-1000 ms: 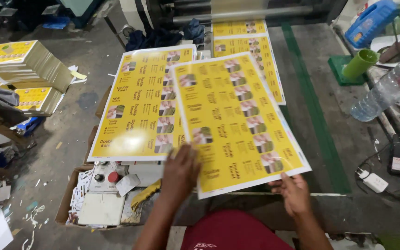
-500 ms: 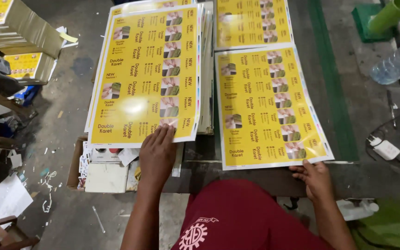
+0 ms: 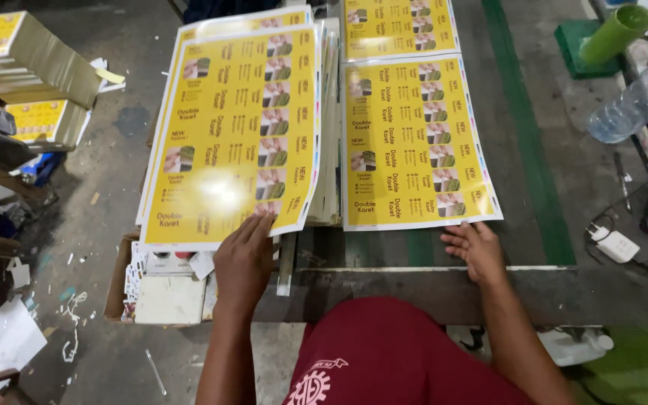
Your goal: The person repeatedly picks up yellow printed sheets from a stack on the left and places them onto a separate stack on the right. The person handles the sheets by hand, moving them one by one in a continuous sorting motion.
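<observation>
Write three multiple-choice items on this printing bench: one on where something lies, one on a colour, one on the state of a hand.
1. Where does the clear plastic bottle lie?
A. at the right edge of the view
B. on the left stack of sheets
C. in the cardboard box

2. What is the main colour of the printed sheets?
A. blue
B. yellow
C. white

3. What is the left hand doing?
A. gripping the green tube
B. resting open in the lap
C. lying flat with fingertips on the left sheet's near edge

Answers: 1 A, it lies right of the green stripe. 2 B, both the left sheet and the right sheet are yellow. 3 C, its fingers touch that sheet's lower corner; the right hand touches the other's near edge.
</observation>
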